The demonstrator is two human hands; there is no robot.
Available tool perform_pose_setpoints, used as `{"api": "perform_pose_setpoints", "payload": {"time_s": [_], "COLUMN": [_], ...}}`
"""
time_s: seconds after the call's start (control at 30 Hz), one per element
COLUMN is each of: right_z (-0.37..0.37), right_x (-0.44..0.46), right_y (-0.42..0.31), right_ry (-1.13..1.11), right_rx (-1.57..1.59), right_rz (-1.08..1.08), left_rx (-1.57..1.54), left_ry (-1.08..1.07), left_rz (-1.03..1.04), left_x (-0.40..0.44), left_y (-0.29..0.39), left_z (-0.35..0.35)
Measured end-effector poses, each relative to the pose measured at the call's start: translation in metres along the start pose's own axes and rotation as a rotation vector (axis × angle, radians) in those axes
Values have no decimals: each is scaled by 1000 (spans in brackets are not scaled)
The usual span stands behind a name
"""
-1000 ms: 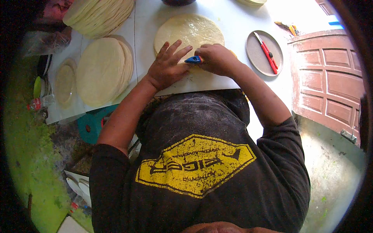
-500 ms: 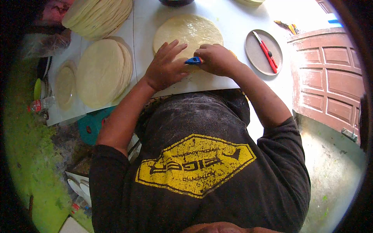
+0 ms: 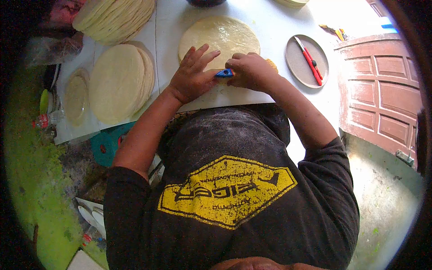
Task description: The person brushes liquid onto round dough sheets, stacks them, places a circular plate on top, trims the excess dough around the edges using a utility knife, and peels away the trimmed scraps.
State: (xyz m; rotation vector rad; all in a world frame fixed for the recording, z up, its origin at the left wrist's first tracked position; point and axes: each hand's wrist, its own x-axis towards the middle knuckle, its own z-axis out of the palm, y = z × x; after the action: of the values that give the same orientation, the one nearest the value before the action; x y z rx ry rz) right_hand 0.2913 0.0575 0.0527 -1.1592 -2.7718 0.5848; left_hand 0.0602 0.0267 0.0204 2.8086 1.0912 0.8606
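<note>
A round, flat sheet of dough (image 3: 220, 38) with a shiny top lies on the white table in front of me. My left hand (image 3: 194, 74) rests at its near left edge, fingers spread, holding nothing; its thumb is close to a blue handle end. That handle belongs to what looks like a brush (image 3: 224, 73), gripped in my right hand (image 3: 252, 71) at the dough's near right edge. A yellow, bristle-like part sticks out past the far side of the right hand. My fingers hide the middle of this tool.
Stacks of flat dough rounds (image 3: 114, 85) and a taller stack (image 3: 112, 20) stand at left, beside a clear plate (image 3: 76, 100). On the right a grey plate (image 3: 294, 67) bears a red-handled knife (image 3: 310, 60). A dark bowl (image 3: 206, 2) sits at the back; a brown door (image 3: 382, 90) is further right.
Both hands stay by the near edge of the dough. The right hand has shifted slightly with the brush, and more of its yellow part shows. Left fingers have moved slightly.
</note>
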Motion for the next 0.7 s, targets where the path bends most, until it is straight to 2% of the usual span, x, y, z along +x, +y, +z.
{"api": "perform_pose_setpoints", "payload": {"time_s": [0.7], "right_z": [1], "right_x": [5], "right_y": [4], "right_ry": [19], "right_rx": [-7], "right_rz": [6], "left_rx": [-12], "left_ry": [13], "left_rz": [-13], "left_x": [-3], "left_y": [2], "left_z": [2]}}
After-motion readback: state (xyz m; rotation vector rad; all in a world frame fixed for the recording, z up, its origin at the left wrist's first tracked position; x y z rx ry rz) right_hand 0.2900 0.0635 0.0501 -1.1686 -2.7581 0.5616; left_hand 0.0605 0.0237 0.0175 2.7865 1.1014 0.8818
